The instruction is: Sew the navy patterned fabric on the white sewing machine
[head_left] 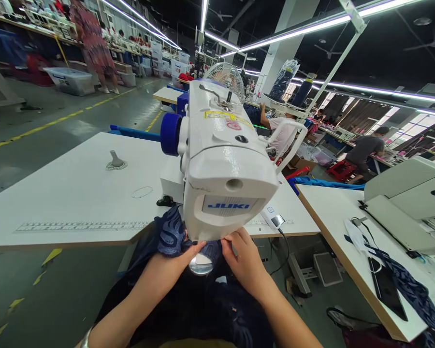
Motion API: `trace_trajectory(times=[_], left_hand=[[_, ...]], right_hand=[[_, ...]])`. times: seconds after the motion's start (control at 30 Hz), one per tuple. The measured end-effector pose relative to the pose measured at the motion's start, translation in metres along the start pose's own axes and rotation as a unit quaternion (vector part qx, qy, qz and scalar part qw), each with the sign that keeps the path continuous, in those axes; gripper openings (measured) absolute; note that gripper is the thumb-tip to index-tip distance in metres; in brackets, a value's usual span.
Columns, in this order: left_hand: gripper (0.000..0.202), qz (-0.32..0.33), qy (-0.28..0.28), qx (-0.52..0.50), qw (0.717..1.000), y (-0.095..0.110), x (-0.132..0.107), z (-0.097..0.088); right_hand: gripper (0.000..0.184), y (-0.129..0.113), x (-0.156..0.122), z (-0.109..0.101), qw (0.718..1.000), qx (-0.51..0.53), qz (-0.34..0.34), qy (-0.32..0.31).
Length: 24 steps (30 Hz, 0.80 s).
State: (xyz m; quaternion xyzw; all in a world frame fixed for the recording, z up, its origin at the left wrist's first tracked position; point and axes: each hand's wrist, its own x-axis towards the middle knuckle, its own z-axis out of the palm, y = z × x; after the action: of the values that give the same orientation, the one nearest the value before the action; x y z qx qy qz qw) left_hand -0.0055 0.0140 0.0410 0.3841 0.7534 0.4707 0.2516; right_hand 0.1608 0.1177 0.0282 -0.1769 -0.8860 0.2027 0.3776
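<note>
A white Juki sewing machine stands on a white table, its head facing me. Dark blue patterned fabric lies under the machine's head and spills down into my lap. My left hand rests on the fabric at the left of the needle area, fingers closed on the cloth. My right hand is at the right of it, fingers curled and pinching the fabric under the machine's front. The needle itself is hidden by the machine head.
A second white table with another sewing machine and dark fabric stands at the right. A fan sits behind the machine. Other people work at far benches; one person stands at the aisle, left. A grey floor with yellow lines lies to the left.
</note>
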Motion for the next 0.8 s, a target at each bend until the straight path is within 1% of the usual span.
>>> trace_trajectory(times=[0.07,0.1,0.23,0.33,0.43,0.5,0.57,0.63,0.7,0.77,0.8], left_hand=[[0.046,-0.033,-0.030,-0.004,0.999,-0.001,0.001,0.000],[0.046,-0.040,-0.035,-0.005,0.999,-0.002,0.001,0.000],[0.045,-0.030,-0.013,-0.001,0.999,-0.001,-0.001,0.000],[0.045,-0.051,-0.021,-0.009,0.998,0.005,-0.003,-0.002],[0.046,-0.051,-0.034,-0.027,0.998,0.009,-0.003,-0.004],[0.049,-0.033,-0.029,-0.030,0.999,0.008,-0.001,-0.005],[0.053,-0.018,-0.027,-0.037,0.999,0.004,0.001,-0.005],[0.056,-0.015,-0.032,-0.052,0.998,0.000,0.003,-0.004],[0.058,-0.016,-0.033,-0.068,0.997,-0.001,0.004,-0.002],[0.061,-0.009,-0.021,-0.070,0.997,-0.001,0.003,0.000],[0.063,-0.003,-0.010,-0.067,0.998,0.000,0.003,0.001]], right_hand=[[0.014,-0.001,-0.001,0.004,0.999,0.036,0.006,0.031],[0.012,-0.001,-0.001,0.008,0.998,0.050,0.007,0.045],[0.010,-0.001,0.002,0.021,0.993,0.089,0.011,0.078],[0.010,0.000,0.005,0.025,0.989,0.123,0.027,0.075],[0.009,0.001,0.007,0.023,0.983,0.168,0.070,0.041],[0.006,0.003,0.009,0.021,0.974,0.196,0.111,0.000],[0.008,0.006,0.011,0.019,0.960,0.227,0.156,-0.046],[0.016,0.008,0.015,0.017,0.938,0.266,0.205,-0.085],[0.030,0.011,0.021,0.015,0.909,0.313,0.251,-0.113],[0.044,0.013,0.028,0.012,0.883,0.353,0.275,-0.141],[0.048,0.015,0.032,0.010,0.876,0.365,0.278,-0.152]])
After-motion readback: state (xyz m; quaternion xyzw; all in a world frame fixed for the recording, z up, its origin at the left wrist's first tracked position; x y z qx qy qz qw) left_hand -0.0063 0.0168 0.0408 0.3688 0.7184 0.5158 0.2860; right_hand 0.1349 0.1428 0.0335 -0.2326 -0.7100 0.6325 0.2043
